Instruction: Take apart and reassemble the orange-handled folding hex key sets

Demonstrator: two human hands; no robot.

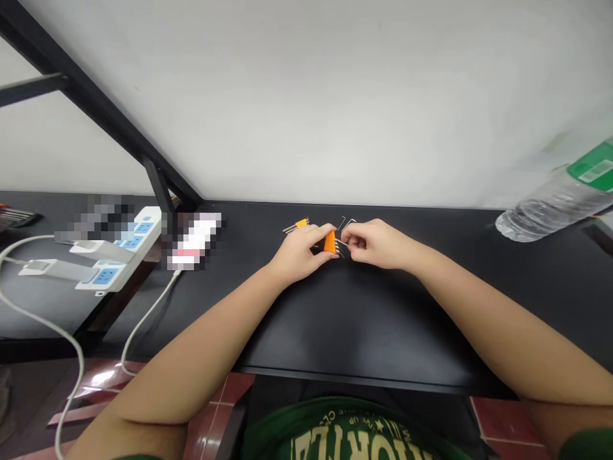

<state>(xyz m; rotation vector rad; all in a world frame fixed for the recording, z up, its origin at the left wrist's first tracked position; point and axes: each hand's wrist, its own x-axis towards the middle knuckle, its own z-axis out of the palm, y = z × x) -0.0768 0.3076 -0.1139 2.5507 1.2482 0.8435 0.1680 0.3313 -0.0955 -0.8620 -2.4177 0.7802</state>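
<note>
My left hand (299,254) is closed around an orange holder (330,242) with several metal hex keys sticking out of it, held just above the black table (354,332). My right hand (371,243) pinches one of those hex keys (341,244) at the holder's right side. A second orange holder with keys (297,225) lies on the table just behind my left hand. Two loose bent hex keys (345,223) lie behind my right hand, near the wall.
A clear plastic bottle with a green label (558,198) lies on its side at the far right. Two white power strips (112,255) with trailing cables sit at the left, beside a black diagonal frame bar (96,108). The white wall stands right behind the table.
</note>
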